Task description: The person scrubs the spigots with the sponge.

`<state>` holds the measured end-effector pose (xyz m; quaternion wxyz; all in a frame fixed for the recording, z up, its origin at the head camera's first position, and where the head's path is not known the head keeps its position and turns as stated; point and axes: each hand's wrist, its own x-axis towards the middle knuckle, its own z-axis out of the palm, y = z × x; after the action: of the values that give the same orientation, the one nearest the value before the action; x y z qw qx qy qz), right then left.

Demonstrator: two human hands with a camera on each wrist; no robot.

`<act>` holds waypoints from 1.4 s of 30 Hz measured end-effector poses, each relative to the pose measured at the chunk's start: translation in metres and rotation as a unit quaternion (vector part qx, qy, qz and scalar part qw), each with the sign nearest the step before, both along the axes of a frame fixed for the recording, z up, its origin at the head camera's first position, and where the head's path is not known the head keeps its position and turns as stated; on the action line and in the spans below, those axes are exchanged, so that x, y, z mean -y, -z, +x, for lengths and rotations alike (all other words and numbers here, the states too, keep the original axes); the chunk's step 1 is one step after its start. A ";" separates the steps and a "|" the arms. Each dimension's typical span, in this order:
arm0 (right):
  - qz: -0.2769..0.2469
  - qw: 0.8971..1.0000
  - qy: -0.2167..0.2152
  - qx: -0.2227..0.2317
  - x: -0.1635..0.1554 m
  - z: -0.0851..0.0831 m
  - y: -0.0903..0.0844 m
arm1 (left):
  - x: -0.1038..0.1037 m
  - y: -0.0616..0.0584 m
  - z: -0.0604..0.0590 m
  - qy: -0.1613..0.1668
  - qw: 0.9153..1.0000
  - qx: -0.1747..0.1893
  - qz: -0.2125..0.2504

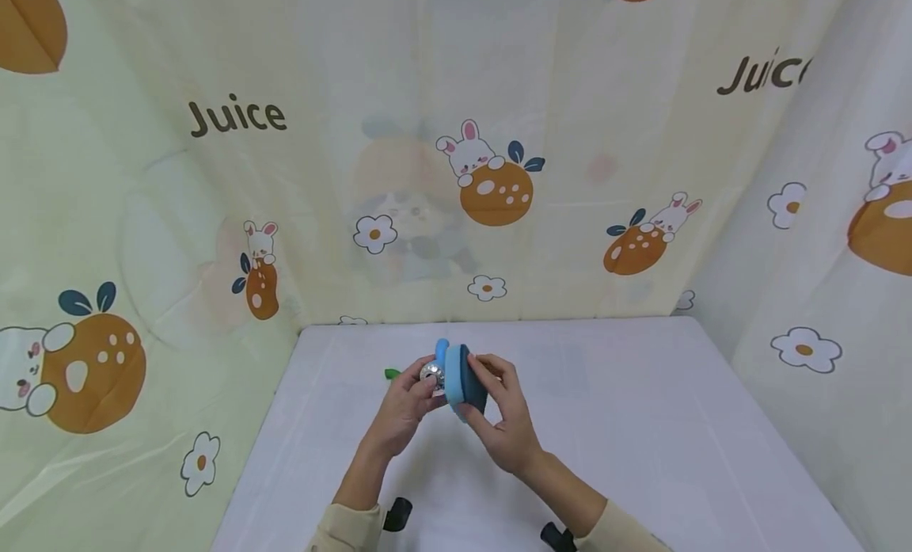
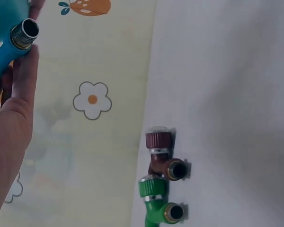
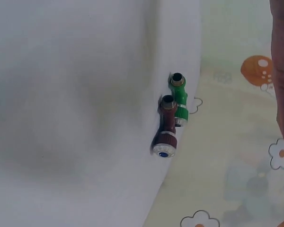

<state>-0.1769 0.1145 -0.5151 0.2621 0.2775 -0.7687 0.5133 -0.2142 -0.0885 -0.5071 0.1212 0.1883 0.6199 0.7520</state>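
In the head view, my left hand (image 1: pixel 400 413) grips a blue angle valve (image 1: pixel 442 351) with a ridged silver knob end turned toward me. The valve's threaded metal outlet shows in the left wrist view, poking out beside the fingers. My right hand (image 1: pixel 509 429) holds a two-tone blue sponge (image 1: pixel 454 375), light blue on one side and dark blue on the other, by its edges. The sponge's light side faces the valve and seems to touch it; the exact contact is hidden. Both things are held above the white table.
A brown angle valve (image 2: pixel 159 151) and a green angle valve (image 2: pixel 155 201) lie close together near the table's far edge. The white table (image 1: pixel 606 425) meets printed curtains (image 1: pixel 321 180) at the back and sides. Black wrist camera mounts (image 1: pixel 397 514) sit by the sleeves.
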 end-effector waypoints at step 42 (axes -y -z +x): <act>0.170 0.970 0.162 -0.061 -0.026 -0.027 0.008 | -0.003 0.000 0.005 0.004 0.999 -0.019 -0.047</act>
<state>-0.2044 0.1403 -0.5229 0.3368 0.2209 -0.8620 0.3078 -0.2093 -0.0856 -0.5071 0.1212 0.1991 0.6564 0.7175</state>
